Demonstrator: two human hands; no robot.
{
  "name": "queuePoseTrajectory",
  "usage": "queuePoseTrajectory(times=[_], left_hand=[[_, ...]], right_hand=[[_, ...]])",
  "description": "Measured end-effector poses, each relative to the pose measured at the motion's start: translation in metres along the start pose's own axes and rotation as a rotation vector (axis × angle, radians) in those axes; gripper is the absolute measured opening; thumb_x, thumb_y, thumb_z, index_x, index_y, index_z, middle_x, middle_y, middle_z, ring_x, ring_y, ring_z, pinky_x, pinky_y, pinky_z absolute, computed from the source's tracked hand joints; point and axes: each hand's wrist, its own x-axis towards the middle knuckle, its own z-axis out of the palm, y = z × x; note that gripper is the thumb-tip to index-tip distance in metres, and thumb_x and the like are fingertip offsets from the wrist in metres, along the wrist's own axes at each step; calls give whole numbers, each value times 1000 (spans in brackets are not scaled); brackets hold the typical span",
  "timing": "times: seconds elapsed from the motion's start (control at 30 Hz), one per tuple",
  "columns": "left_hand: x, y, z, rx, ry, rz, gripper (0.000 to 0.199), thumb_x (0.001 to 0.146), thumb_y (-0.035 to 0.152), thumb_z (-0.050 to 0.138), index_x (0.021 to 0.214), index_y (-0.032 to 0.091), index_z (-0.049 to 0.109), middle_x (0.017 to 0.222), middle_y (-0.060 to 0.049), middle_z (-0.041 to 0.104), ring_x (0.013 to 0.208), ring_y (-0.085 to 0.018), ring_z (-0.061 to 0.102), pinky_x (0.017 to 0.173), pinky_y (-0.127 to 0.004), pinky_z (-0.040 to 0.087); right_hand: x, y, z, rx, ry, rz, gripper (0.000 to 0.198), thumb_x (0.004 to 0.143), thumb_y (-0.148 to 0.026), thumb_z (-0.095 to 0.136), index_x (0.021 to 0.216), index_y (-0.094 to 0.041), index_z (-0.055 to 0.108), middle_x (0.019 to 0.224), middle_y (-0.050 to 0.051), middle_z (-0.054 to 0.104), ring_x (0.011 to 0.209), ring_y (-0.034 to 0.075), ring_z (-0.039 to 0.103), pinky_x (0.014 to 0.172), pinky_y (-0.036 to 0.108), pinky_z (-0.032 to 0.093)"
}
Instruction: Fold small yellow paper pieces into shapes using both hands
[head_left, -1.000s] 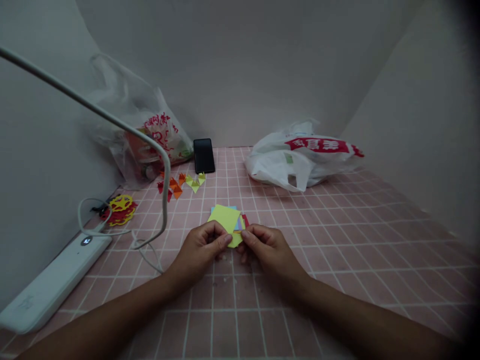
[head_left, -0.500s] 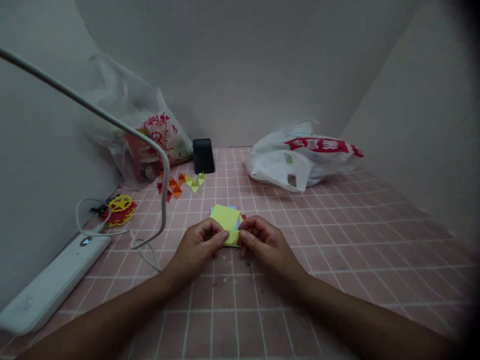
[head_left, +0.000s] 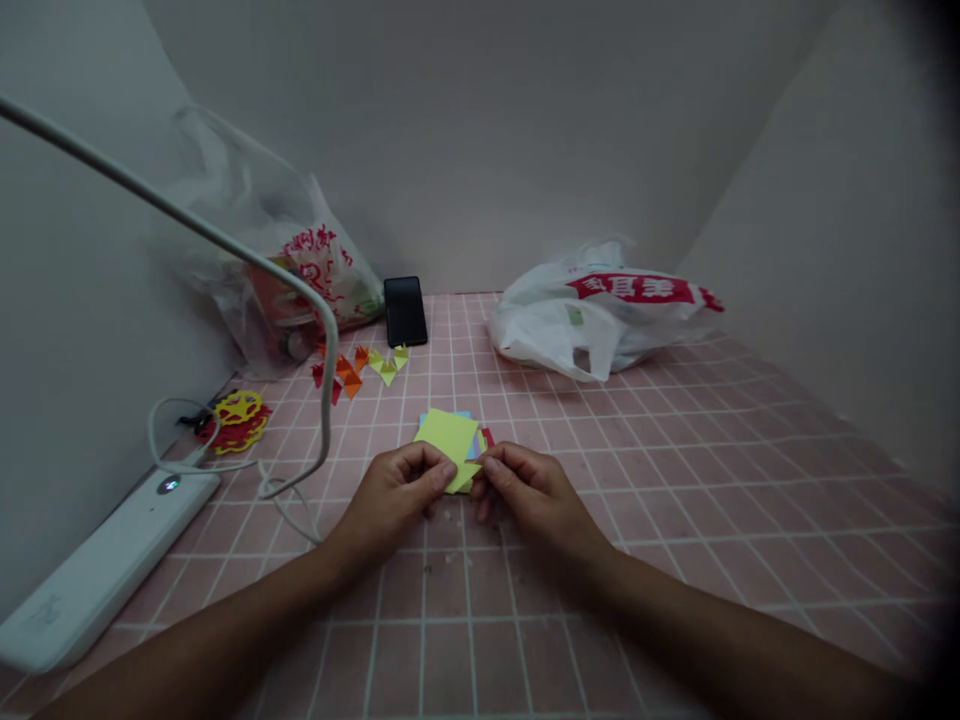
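My left hand (head_left: pixel 405 488) is closed, its thumb and forefinger pinching a small piece of yellow paper (head_left: pixel 463 477) at its left side. On the other side, the fingertips of my right hand (head_left: pixel 531 492) are pinched together at the paper's pointed right edge. How the paper is folded is partly hidden by the fingers. Just behind and beneath lies a yellow square sheet (head_left: pixel 448 432) on top of a stack, with a blue sheet (head_left: pixel 468 415) and a red edge (head_left: pixel 489 437) showing from under it.
Small folded paper pieces, orange (head_left: pixel 349 377) and yellow (head_left: pixel 387 369), lie at back left by a phone (head_left: pixel 405 311). Plastic bags stand left (head_left: pixel 322 260) and right (head_left: pixel 555 335). A white power strip (head_left: pixel 112 570), a cable (head_left: pixel 328 400) and yellow-red cutouts (head_left: pixel 238 408) are left.
The yellow paper between my fingers has turned from a flat strip to a shape with a pointed right end. My right hand has shifted slightly; the left has hardly moved.
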Motion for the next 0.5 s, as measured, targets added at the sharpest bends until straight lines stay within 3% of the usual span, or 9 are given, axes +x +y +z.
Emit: queuePoseTrajectory(times=[0.17,0.5], left_hand=[[-1,3,1,14,38,3,25,79,39,61,67,18,55,52,6,48,47,-9,40,48,-21,33],[0,-1,0,33,-10,24,25,79,39,61,68,17,54,56,6,47,49,-9,41,49,-21,33]], right_hand=[[1,3,0,59,-13,12,13,81,-30,62,79,-19,58,67,-1,63,56,11,56,58,26,42],[2,3,1,89,-2,43,12,78,-26,63,72,-19,55,61,-3,61,54,11,55,57,25,40]])
